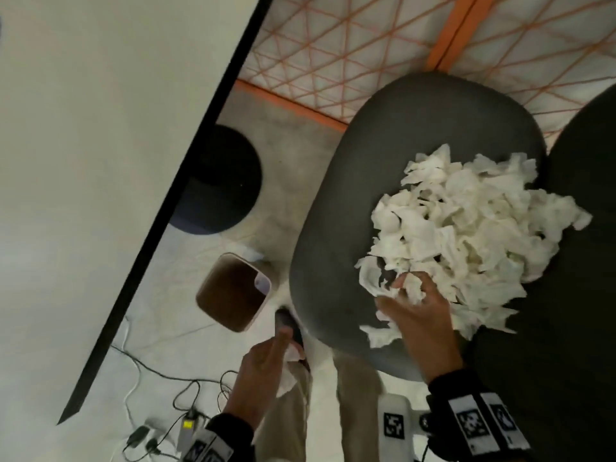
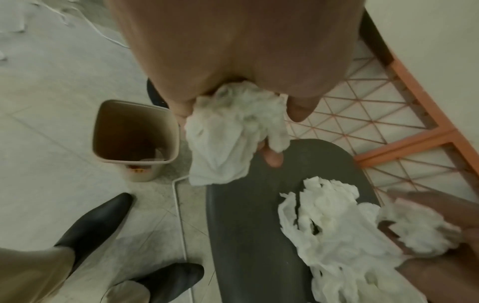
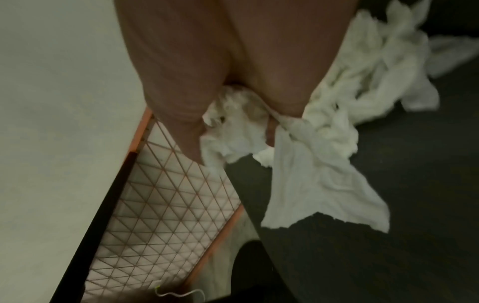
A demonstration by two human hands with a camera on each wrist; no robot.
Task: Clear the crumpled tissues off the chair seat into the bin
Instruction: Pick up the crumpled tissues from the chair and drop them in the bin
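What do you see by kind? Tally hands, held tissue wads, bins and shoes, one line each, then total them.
Hands: 2, left hand, right hand
Held tissue wads: 2, left wad, right wad
Bins: 1, bin
Shoes: 2, far shoe, near shoe
Total: 7

Pale tiled floor (image 1: 186, 331). Black and white cables (image 1: 156, 388) tangled on it at lower left. White worktop (image 1: 83, 145), black-edged, above the cables. Orange-framed wire mesh panel (image 1: 333, 55) behind. Round dark stool (image 1: 220, 181) beside worktop edge. Two black shoes (image 2: 98, 221).
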